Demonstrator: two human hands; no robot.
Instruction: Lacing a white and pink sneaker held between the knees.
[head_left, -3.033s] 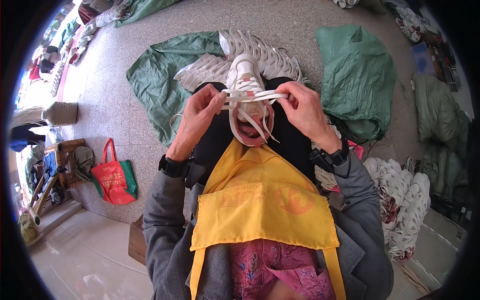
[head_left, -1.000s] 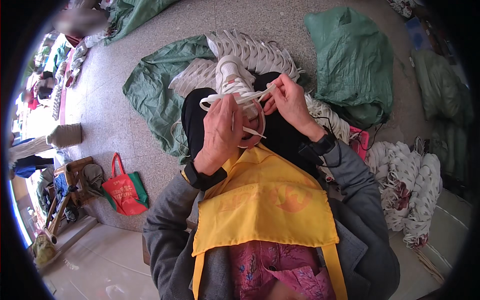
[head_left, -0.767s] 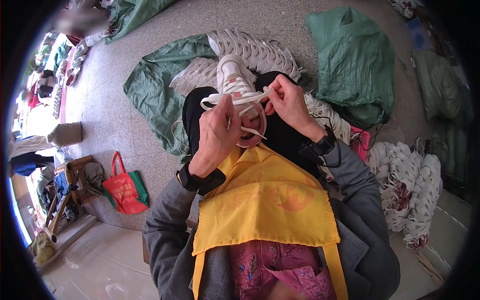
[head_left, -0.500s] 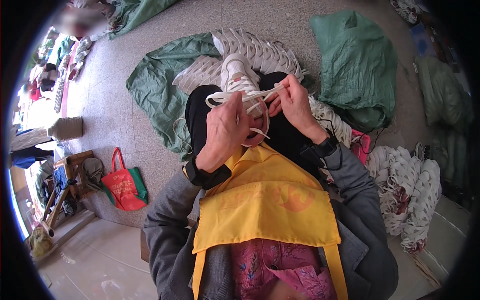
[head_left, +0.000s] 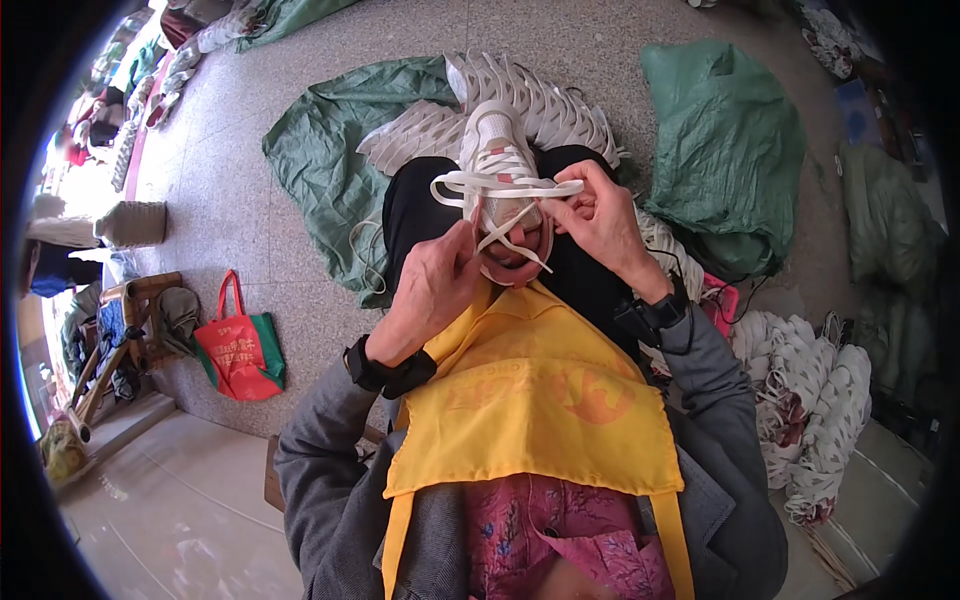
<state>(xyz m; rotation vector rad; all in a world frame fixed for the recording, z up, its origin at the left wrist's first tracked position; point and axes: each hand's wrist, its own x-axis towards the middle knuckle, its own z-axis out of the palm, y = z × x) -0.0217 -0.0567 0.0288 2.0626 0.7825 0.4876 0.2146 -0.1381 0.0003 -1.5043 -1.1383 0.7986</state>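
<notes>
A white and beige sneaker (head_left: 494, 128) with pink accents rests between my knees, toe pointing away from me. Its flat white shoelace (head_left: 510, 187) forms loops across the tongue, and one loose end trails over the pink-lined opening. My right hand (head_left: 610, 232) is closed, pinching the lace's right side between thumb and fingers. At the near left edge of the opening, my left hand (head_left: 432, 288) has its fingers pressed together; what lies between them is hidden.
Beyond my knees, rows of white shoes (head_left: 520, 95) lie beside a spread green sack (head_left: 330, 150). A full green sack (head_left: 725, 150) stands at right. More bundled white shoes (head_left: 815, 400) lie near my right elbow. A red and green bag (head_left: 240, 355) sits at left, near a bamboo chair (head_left: 150, 290).
My left hand has drawn back toward me and to the left, off the lace crossing, uncovering the loops and more of the shoe. My right hand keeps its pinch. The whole view has shifted slightly.
</notes>
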